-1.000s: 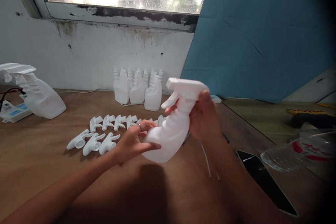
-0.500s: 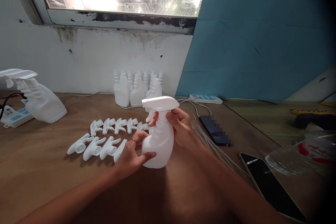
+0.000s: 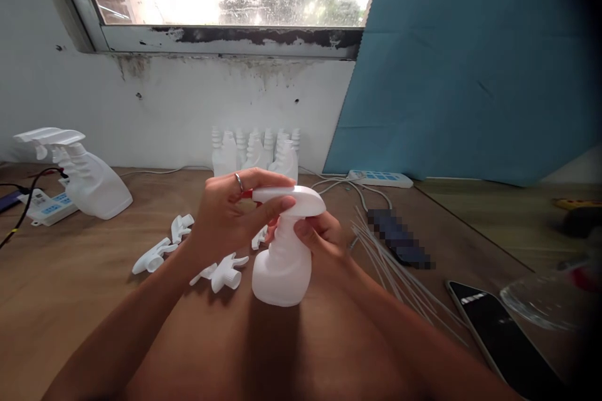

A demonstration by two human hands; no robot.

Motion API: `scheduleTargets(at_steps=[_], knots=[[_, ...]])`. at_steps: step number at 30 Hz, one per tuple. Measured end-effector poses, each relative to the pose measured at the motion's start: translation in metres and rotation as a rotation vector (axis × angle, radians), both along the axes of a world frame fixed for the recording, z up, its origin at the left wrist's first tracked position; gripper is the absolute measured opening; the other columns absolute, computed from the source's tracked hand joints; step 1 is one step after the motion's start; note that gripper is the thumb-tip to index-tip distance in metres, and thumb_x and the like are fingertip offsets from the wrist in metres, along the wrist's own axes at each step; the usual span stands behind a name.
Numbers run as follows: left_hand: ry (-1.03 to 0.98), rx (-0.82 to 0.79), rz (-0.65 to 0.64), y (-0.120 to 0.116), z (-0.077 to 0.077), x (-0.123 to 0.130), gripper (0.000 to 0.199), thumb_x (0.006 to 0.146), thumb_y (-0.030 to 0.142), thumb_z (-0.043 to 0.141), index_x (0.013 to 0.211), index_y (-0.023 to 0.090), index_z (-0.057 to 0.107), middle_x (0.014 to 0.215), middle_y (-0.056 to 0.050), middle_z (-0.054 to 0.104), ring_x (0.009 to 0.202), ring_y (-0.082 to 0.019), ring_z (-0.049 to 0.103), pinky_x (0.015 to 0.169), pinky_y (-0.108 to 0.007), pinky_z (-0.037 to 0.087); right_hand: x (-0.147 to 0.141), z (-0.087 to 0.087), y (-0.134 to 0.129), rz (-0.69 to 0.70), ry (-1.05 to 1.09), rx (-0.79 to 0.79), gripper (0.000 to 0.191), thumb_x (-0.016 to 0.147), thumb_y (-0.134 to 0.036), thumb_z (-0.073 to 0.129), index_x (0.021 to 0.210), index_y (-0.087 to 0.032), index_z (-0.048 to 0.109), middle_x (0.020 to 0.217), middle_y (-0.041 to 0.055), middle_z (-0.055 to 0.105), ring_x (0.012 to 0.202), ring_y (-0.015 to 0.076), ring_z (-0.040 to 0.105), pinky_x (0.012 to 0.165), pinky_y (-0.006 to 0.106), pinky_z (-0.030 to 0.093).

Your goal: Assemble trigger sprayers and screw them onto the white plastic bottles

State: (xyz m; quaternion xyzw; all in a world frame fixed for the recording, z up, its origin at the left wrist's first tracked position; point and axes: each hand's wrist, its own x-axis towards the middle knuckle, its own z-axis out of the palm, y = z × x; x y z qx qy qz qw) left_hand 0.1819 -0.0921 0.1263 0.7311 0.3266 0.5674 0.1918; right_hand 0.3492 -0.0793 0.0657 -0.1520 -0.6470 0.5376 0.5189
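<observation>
A white spray bottle (image 3: pixel 282 272) with a trigger sprayer head (image 3: pixel 305 199) on top is held upright in front of me, over the table. My left hand (image 3: pixel 230 207) pinches the head's nozzle side between thumb and fingers. Around the bottle's neck, just under the head, my right hand (image 3: pixel 324 241) is closed. Loose white trigger sprayer heads (image 3: pixel 226 274) lie on the table to the left; my left hand and forearm hide some of them. The trigger under the head is mostly hidden by my fingers.
Several open white bottles (image 3: pixel 224 153) stand by the wall. Assembled spray bottles (image 3: pixel 96 182) are at left beside a power strip (image 3: pixel 49 207). Thin white tubes (image 3: pixel 385 269), a dark phone (image 3: pixel 399 238), another phone (image 3: pixel 503 332) and a clear plastic bottle (image 3: pixel 536 304) lie right.
My left hand has moved from the bottle's lower body up to the sprayer head. My right hand stays at the neck. The view has shifted slightly left.
</observation>
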Motion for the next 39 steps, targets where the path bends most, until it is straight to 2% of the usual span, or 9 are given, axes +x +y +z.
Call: scheduleTargets(at_steps=[2, 5, 9, 16, 22, 27, 31, 36, 39], knots=[[0.001, 0.006, 0.016, 0.001, 0.001, -0.001, 0.015, 0.078, 0.032, 0.075, 0.087, 0.021, 0.074, 0.075, -0.001, 0.07, 0.06, -0.012, 0.061, 0.05, -0.023, 0.05, 0.001, 0.002, 0.0, 0.097, -0.084, -0.005, 0.029, 0.088, -0.045, 0.061, 0.098, -0.017, 0.065, 0.089, 0.0082, 0.07, 0.083, 0.0214, 0.067, 0.071, 0.033, 0.054], [-0.005, -0.029, -0.051, 0.001, -0.002, -0.007, 0.014, 0.078, 0.032, 0.075, 0.087, 0.021, 0.074, 0.076, -0.002, 0.07, 0.062, -0.013, 0.063, 0.05, -0.023, 0.052, 0.003, 0.0, -0.001, 0.217, -0.159, -0.007, 0.034, 0.087, -0.046, 0.06, 0.103, -0.017, 0.063, 0.088, 0.0079, 0.068, 0.086, 0.0231, 0.065, 0.075, 0.035, 0.051], [0.001, -0.045, -0.118, 0.0, -0.004, -0.014, 0.013, 0.079, 0.031, 0.074, 0.088, 0.023, 0.072, 0.079, -0.002, 0.069, 0.064, -0.014, 0.064, 0.051, -0.025, 0.054, 0.0, -0.007, -0.001, 0.295, -0.079, -0.091, 0.042, 0.085, -0.055, 0.055, 0.096, -0.016, 0.063, 0.086, 0.0085, 0.065, 0.079, 0.0237, 0.062, 0.073, 0.036, 0.051], [0.052, -0.001, -0.138, -0.001, -0.002, -0.016, 0.007, 0.081, 0.025, 0.072, 0.083, 0.019, 0.068, 0.076, -0.002, 0.068, 0.063, -0.013, 0.061, 0.054, -0.024, 0.049, -0.008, -0.009, -0.004, 0.13, -0.104, -0.077, 0.025, 0.085, -0.041, 0.064, 0.085, -0.016, 0.062, 0.075, 0.0047, 0.062, 0.069, 0.0184, 0.059, 0.067, 0.032, 0.047], [0.067, 0.006, -0.168, -0.004, 0.0, -0.016, 0.006, 0.082, 0.021, 0.071, 0.082, 0.016, 0.066, 0.081, -0.003, 0.069, 0.064, -0.01, 0.06, 0.056, -0.022, 0.048, -0.009, -0.008, -0.005, 0.179, -0.086, -0.062, 0.042, 0.086, -0.057, 0.056, 0.084, -0.015, 0.062, 0.077, 0.0061, 0.062, 0.071, 0.0189, 0.06, 0.067, 0.033, 0.049], [0.075, -0.021, -0.185, -0.005, 0.0, -0.016, 0.007, 0.083, 0.022, 0.07, 0.082, 0.016, 0.065, 0.077, -0.002, 0.067, 0.061, -0.009, 0.059, 0.053, -0.021, 0.047, -0.013, -0.002, -0.01, 0.012, -0.17, -0.046, 0.033, 0.083, -0.048, 0.066, 0.075, -0.016, 0.061, 0.066, 0.0032, 0.061, 0.065, 0.0163, 0.057, 0.062, 0.029, 0.046], [0.091, -0.033, -0.179, -0.007, 0.001, -0.016, 0.007, 0.084, 0.022, 0.068, 0.082, 0.016, 0.065, 0.076, -0.001, 0.065, 0.061, -0.009, 0.057, 0.054, -0.021, 0.047, -0.012, -0.001, -0.011, 0.114, -0.121, -0.011, 0.045, 0.086, -0.059, 0.055, 0.077, -0.016, 0.061, 0.069, 0.0048, 0.061, 0.07, 0.0183, 0.058, 0.066, 0.031, 0.047], [0.123, -0.024, -0.21, -0.01, 0.003, -0.018, 0.007, 0.084, 0.02, 0.068, 0.081, 0.016, 0.063, 0.075, -0.002, 0.065, 0.06, -0.009, 0.057, 0.053, -0.02, 0.047, -0.013, 0.0, -0.014, 0.023, -0.152, -0.018, 0.035, 0.083, -0.05, 0.066, 0.075, -0.016, 0.061, 0.066, 0.0027, 0.061, 0.063, 0.0154, 0.056, 0.061, 0.029, 0.045], [0.143, -0.015, -0.221, -0.012, 0.004, -0.019, 0.007, 0.084, 0.019, 0.068, 0.08, 0.016, 0.062, 0.075, -0.002, 0.064, 0.063, -0.009, 0.058, 0.055, -0.021, 0.048, -0.012, 0.001, -0.015, 0.128, -0.117, 0.023, 0.041, 0.085, -0.055, 0.059, 0.075, -0.015, 0.061, 0.067, 0.0037, 0.061, 0.068, 0.0169, 0.058, 0.066, 0.031, 0.046]])
